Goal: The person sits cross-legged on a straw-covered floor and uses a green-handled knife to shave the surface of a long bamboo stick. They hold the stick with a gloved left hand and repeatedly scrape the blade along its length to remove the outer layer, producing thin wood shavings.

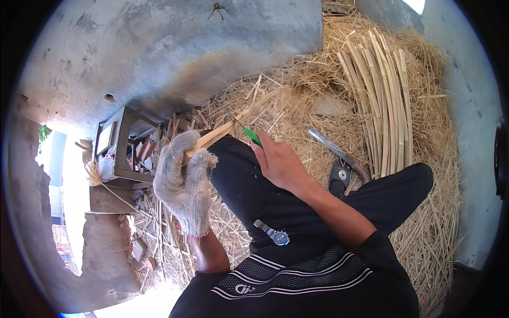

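My left hand point(186, 180), in a worn knitted glove, is closed round a pale split strip point(218, 135), bamboo or cane by its look. The strip slants up and away to the right over my knee, and its far end fades into the shavings. Bare, my right hand point(281, 161) grips a small tool with a green handle point(251, 135). Its thin metal tip lies on or close to the strip, a little beyond my glove. Whether that tip is a blade or a spike cannot be made out.
Shavings point(318, 79) cover the floor. Long pale strips point(389, 106) lie in a bundle at the right. A long metal blade point(331, 143) rests by a dark sandal point(339, 177). A wristwatch point(280, 237) sits on my lap. A cluttered wooden frame point(124, 143) stands left.
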Demonstrator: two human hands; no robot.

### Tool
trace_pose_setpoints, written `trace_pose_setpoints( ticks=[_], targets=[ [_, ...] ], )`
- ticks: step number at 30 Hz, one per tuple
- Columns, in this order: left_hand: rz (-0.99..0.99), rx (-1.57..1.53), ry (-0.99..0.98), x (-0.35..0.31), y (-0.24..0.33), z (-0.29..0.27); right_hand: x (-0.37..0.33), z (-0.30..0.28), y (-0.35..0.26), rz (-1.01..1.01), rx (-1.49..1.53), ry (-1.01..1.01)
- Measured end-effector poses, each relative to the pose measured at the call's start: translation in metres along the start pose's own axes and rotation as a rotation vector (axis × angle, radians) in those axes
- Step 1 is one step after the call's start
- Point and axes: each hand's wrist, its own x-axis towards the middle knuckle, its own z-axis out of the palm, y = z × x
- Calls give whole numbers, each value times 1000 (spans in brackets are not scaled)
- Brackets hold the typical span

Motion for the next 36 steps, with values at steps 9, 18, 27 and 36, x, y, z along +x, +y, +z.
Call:
trace_pose_setpoints(
  ticks=[9, 18, 27, 36],
  targets=[
    [194, 291, -128, 2, -2, 2, 15, 25, 25, -55, -127, 160],
    [83, 75, 29, 14, -12, -18, 33, 32, -1, -9, -218, -2],
    [122, 98, -3, 7, -13, -6, 61, 53, 123, -22, -230, 47],
    [69, 43, -84, 14, -9, -15, 27, 16, 15, -68, 127, -47]
  ],
)
